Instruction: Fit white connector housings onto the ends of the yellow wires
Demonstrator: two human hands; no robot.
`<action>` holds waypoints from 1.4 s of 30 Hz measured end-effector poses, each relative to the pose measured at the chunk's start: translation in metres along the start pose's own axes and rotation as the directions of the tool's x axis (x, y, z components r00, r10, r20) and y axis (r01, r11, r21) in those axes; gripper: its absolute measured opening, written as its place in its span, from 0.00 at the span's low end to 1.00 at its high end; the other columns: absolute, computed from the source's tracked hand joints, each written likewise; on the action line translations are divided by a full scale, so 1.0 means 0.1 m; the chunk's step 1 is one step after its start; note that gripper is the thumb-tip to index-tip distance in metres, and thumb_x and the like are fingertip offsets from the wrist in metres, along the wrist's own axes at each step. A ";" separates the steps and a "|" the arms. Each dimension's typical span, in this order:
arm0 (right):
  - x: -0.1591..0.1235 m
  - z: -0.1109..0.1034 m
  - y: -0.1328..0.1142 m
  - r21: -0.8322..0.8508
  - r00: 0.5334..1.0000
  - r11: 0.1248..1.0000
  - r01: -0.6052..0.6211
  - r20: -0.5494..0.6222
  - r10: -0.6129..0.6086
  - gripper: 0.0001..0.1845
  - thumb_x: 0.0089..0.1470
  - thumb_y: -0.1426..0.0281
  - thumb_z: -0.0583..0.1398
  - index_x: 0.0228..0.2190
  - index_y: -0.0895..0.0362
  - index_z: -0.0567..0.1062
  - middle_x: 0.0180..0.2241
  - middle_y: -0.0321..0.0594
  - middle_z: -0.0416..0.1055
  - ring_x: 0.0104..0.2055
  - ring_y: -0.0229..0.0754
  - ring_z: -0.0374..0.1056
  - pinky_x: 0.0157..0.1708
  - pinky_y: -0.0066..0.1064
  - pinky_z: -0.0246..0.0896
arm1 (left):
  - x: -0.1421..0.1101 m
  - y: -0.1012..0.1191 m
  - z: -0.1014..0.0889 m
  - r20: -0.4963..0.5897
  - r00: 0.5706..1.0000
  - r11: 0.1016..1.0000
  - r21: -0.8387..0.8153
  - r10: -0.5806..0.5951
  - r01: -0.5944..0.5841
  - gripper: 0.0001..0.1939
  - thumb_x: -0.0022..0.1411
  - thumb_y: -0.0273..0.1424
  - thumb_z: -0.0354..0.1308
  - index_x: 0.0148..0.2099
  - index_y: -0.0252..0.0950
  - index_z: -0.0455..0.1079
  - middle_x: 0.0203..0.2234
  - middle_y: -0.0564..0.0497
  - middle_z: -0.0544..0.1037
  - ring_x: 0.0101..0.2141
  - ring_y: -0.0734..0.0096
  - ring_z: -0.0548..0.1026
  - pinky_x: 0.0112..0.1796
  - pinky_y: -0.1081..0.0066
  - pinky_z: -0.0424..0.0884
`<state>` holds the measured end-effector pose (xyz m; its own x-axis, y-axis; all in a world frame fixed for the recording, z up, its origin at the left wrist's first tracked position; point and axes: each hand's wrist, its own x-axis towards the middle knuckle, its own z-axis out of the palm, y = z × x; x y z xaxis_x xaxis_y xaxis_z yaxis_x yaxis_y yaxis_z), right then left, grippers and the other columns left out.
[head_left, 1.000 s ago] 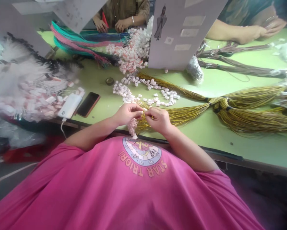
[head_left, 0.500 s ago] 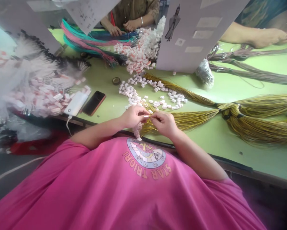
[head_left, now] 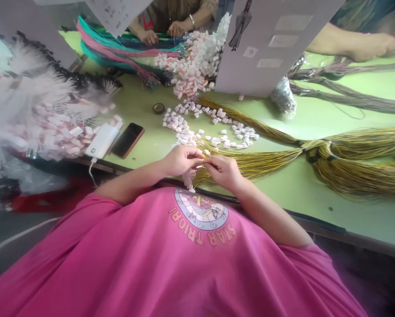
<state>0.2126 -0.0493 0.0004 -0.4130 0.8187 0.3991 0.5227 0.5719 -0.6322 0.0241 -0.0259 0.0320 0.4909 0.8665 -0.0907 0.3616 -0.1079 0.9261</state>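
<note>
My left hand [head_left: 181, 160] is closed in a pinch on a small white plastic connector housing, mostly covered by the fingers. Right beside it, my right hand [head_left: 226, 172] pinches the end of a thin yellow wire, fingertips almost touching those of the left. Under and past the right hand fans a bundle of yellow-and-black wires [head_left: 270, 161], tied together farther right. Loose white connector housings [head_left: 246, 135] lie scattered just beyond both hands. Below the left hand, a cluster of white connectors [head_left: 188, 178] hangs at the table edge.
A phone [head_left: 127, 140] and a white power bank [head_left: 102, 140] with a cable lie left, near a large heap of white connectors [head_left: 52, 132]. A tape roll [head_left: 158, 108] sits farther back. An upright white panel [head_left: 266, 48] divides the green table [head_left: 359, 215]. Two other people's hands work beyond.
Both hands stay together in nearly the same place. The white piece that showed between the fingertips is now mostly covered. The view has shifted slightly.
</note>
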 end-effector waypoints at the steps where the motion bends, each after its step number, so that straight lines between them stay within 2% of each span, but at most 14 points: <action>1: 0.02 -0.03 0.00 0.018 1.000 1.000 0.005 0.010 -0.005 0.12 0.55 0.72 0.54 0.31 0.58 0.78 0.25 0.39 0.74 0.27 0.35 0.68 0.30 0.28 0.64 | 0.00 0.01 -0.06 0.019 1.000 0.999 0.050 0.003 -0.004 0.12 0.55 0.35 0.61 0.37 0.32 0.75 0.30 0.47 0.78 0.30 0.73 0.75 0.33 0.72 0.71; 4: 0.06 -0.12 0.01 0.077 0.999 0.996 0.051 0.000 -0.051 0.13 0.55 0.71 0.54 0.35 0.57 0.79 0.36 0.42 0.77 0.37 0.38 0.72 0.39 0.31 0.66 | 0.10 -0.02 -0.33 0.008 1.000 0.970 0.242 0.010 -0.012 0.11 0.56 0.34 0.59 0.40 0.33 0.75 0.35 0.46 0.79 0.34 0.71 0.75 0.37 0.70 0.70; 6: 0.08 -0.17 0.00 0.111 0.997 0.993 0.049 -0.070 -0.041 0.12 0.54 0.72 0.55 0.34 0.57 0.79 0.40 0.43 0.77 0.42 0.40 0.72 0.44 0.34 0.66 | 0.22 -0.14 -0.53 -0.123 0.992 0.910 0.412 0.016 0.037 0.11 0.58 0.32 0.57 0.41 0.34 0.74 0.39 0.46 0.78 0.38 0.69 0.74 0.41 0.68 0.68; 9: 0.07 -0.22 -0.04 0.173 0.988 0.982 -0.081 -0.115 0.101 0.10 0.50 0.72 0.57 0.30 0.57 0.79 0.30 0.39 0.77 0.32 0.37 0.71 0.35 0.31 0.67 | 0.43 -0.41 -0.73 -0.259 0.966 0.766 0.615 -0.025 0.185 0.11 0.58 0.29 0.54 0.41 0.34 0.74 0.39 0.44 0.77 0.39 0.65 0.73 0.43 0.66 0.66; 11: 0.06 -0.24 -0.07 0.203 0.986 0.968 -0.150 -0.040 0.161 0.09 0.47 0.73 0.57 0.28 0.57 0.79 0.24 0.36 0.74 0.24 0.33 0.67 0.27 0.28 0.64 | 0.56 -0.60 -0.77 -0.259 0.963 0.704 0.672 -0.068 0.231 0.09 0.58 0.29 0.54 0.39 0.33 0.73 0.37 0.43 0.77 0.37 0.64 0.73 0.41 0.67 0.65; 14: 0.05 -0.29 -0.13 0.242 0.987 0.960 -0.142 0.108 0.119 0.10 0.44 0.74 0.56 0.28 0.58 0.77 0.20 0.33 0.69 0.21 0.31 0.61 0.24 0.27 0.60 | 0.66 -0.80 -0.74 -0.261 0.963 0.703 0.674 -0.062 0.228 0.07 0.57 0.30 0.56 0.35 0.31 0.72 0.35 0.42 0.75 0.35 0.66 0.71 0.39 0.69 0.64; 19: 0.07 -0.32 -0.19 0.311 0.978 0.945 -0.099 0.206 0.034 0.08 0.47 0.70 0.56 0.26 0.57 0.76 0.23 0.35 0.72 0.24 0.32 0.64 0.27 0.28 0.61 | 0.62 -0.78 -0.70 -0.338 0.940 0.805 0.546 -0.043 0.233 0.06 0.52 0.25 0.59 0.36 0.32 0.70 0.31 0.47 0.75 0.30 0.71 0.69 0.37 0.73 0.63; 22: 0.07 -0.28 -0.18 0.269 0.986 0.952 -0.143 0.118 0.115 0.09 0.50 0.67 0.57 0.25 0.56 0.76 0.25 0.37 0.73 0.26 0.34 0.65 0.29 0.29 0.61 | 0.50 -0.54 -0.65 -0.387 0.922 0.859 0.468 -0.012 0.208 0.07 0.53 0.26 0.59 0.36 0.33 0.70 0.30 0.50 0.75 0.30 0.74 0.68 0.36 0.73 0.63; 24: 0.07 -0.23 -0.17 0.197 0.984 0.965 -0.176 0.011 0.177 0.10 0.51 0.67 0.56 0.26 0.56 0.76 0.25 0.37 0.73 0.27 0.35 0.66 0.30 0.30 0.61 | 0.37 -0.33 -0.56 -0.348 0.936 0.927 0.362 0.041 0.094 0.08 0.54 0.29 0.58 0.38 0.32 0.70 0.31 0.50 0.75 0.31 0.74 0.69 0.37 0.73 0.65; 27: 0.06 -0.18 -0.17 0.081 0.985 0.986 -0.148 -0.071 0.154 0.11 0.53 0.68 0.54 0.26 0.57 0.75 0.25 0.38 0.73 0.28 0.35 0.66 0.31 0.31 0.60 | 0.17 -0.05 -0.39 -0.164 0.984 0.995 0.076 0.072 -0.060 0.11 0.56 0.32 0.59 0.41 0.32 0.70 0.30 0.50 0.75 0.31 0.74 0.72 0.37 0.71 0.68; 29: 0.05 -0.16 -0.17 0.032 0.991 0.994 -0.102 -0.087 0.105 0.11 0.54 0.69 0.53 0.26 0.57 0.74 0.24 0.39 0.72 0.27 0.35 0.65 0.31 0.30 0.60 | 0.06 0.06 -0.29 -0.017 0.999 0.994 -0.105 0.042 -0.043 0.12 0.57 0.33 0.59 0.42 0.31 0.69 0.28 0.50 0.75 0.30 0.73 0.74 0.34 0.70 0.70; 31: 0.04 -0.16 -0.18 -0.008 0.991 0.996 -0.083 -0.102 0.082 0.12 0.54 0.69 0.53 0.25 0.57 0.74 0.23 0.39 0.71 0.26 0.35 0.63 0.30 0.30 0.59 | 0.00 0.10 -0.22 0.069 0.998 0.977 -0.215 0.008 0.007 0.12 0.58 0.32 0.58 0.42 0.31 0.69 0.26 0.49 0.75 0.28 0.73 0.75 0.32 0.70 0.71; 38: 0.05 -0.16 -0.23 -0.066 0.984 0.982 -0.178 -0.036 0.176 0.11 0.53 0.69 0.52 0.24 0.58 0.72 0.22 0.38 0.69 0.25 0.35 0.61 0.28 0.30 0.55 | -0.01 0.13 -0.16 0.055 0.998 0.962 -0.272 -0.017 0.032 0.08 0.57 0.27 0.59 0.41 0.31 0.69 0.25 0.51 0.75 0.26 0.77 0.74 0.31 0.73 0.72; 42: 0.07 -0.18 -0.22 -0.002 0.964 0.965 -0.263 0.038 0.263 0.11 0.52 0.69 0.53 0.22 0.57 0.69 0.20 0.36 0.66 0.23 0.34 0.59 0.26 0.29 0.52 | -0.02 0.16 -0.14 0.033 0.999 0.964 -0.265 -0.031 0.038 0.09 0.56 0.27 0.60 0.40 0.31 0.69 0.25 0.52 0.75 0.26 0.77 0.74 0.32 0.72 0.73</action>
<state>0.2115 -0.0551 0.0295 -0.2890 0.9375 0.1939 0.6147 0.3370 -0.7132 0.0178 -0.0229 0.0520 0.5058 0.8526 -0.1311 0.1572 0.0583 0.9858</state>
